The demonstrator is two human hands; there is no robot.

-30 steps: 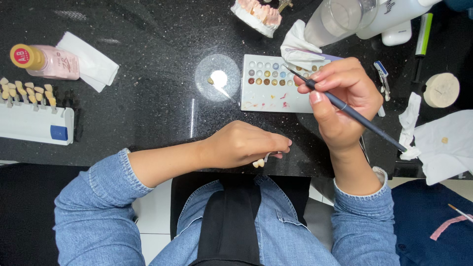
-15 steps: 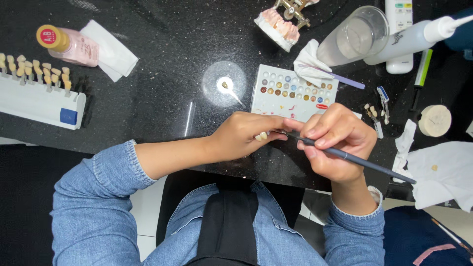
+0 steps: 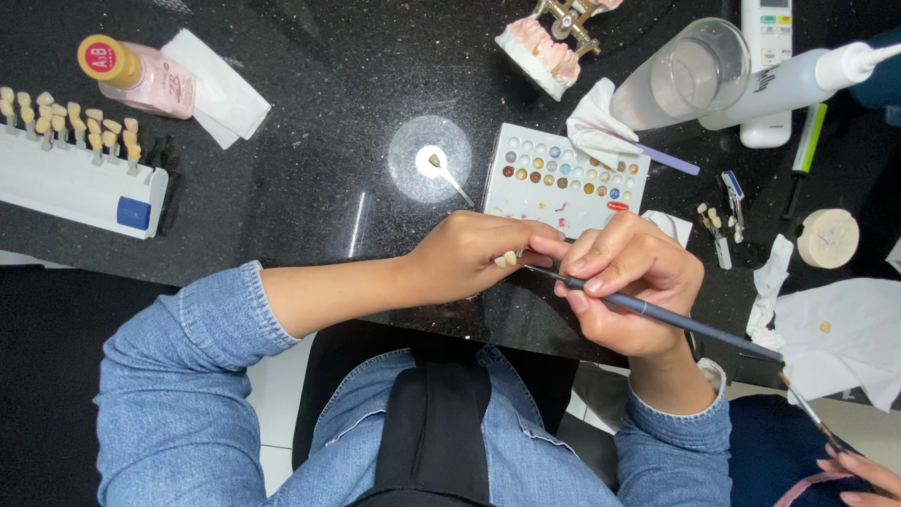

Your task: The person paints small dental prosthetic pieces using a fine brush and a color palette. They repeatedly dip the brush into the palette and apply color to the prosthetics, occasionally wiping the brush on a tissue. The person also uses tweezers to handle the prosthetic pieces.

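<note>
My left hand point(image 3: 469, 255) pinches a small row of cream-coloured artificial teeth point(image 3: 508, 258) between thumb and fingers, just above the near edge of the black counter. My right hand point(image 3: 631, 284) grips a thin dark paintbrush point(image 3: 657, 314) like a pen. Its fine tip touches the teeth, and its handle runs off to the lower right. The two hands meet in front of a white paint palette point(image 3: 566, 179) dotted with small wells of brown, grey and blue colour.
A tooth shade guide point(image 3: 70, 164) sits at far left beside a pink bottle point(image 3: 139, 79) and a tissue. A dental jaw model point(image 3: 544, 42), a clear glass point(image 3: 680, 80), a white squeeze bottle point(image 3: 788, 84) and crumpled tissues lie behind and right. Another person's hand point(image 3: 859, 474) shows at bottom right.
My right hand has come back from the palette to the teeth in my left hand. The brush tip now rests on them, and the view has shifted slightly.
</note>
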